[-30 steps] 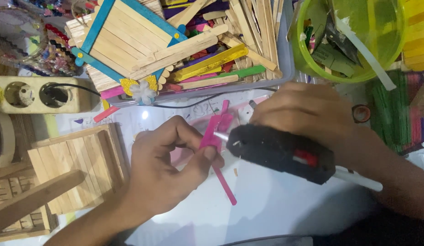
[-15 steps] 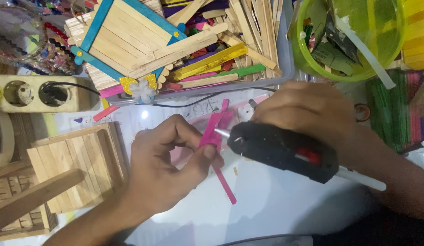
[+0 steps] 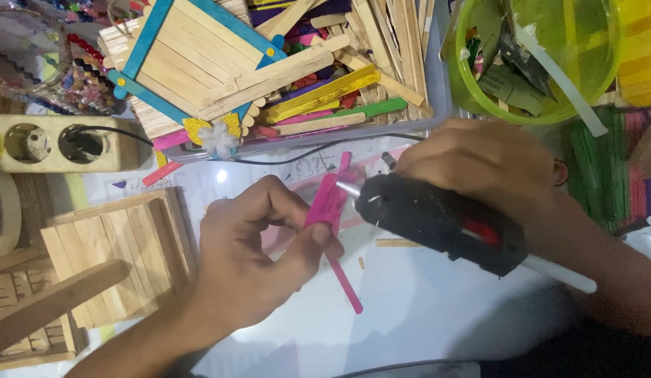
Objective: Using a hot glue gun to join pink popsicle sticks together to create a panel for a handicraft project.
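So the left hand is pinching a little bundle of bright pink flat wooden craft sticks over the white tabletop, fingers clamped on it. The right hand is wrapped around a black hot glue gun, metal nozzle right up against the sticks' upper part. Looks like the gluing step to me. The bundle needs holding dead steady. Clear plastic tray of mixed coloured sticks sits just behind

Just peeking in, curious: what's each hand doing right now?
Left hand: fingers closed on the pink craft sticks.
Right hand: closed around the black glue gun, nozzle at the sticks.
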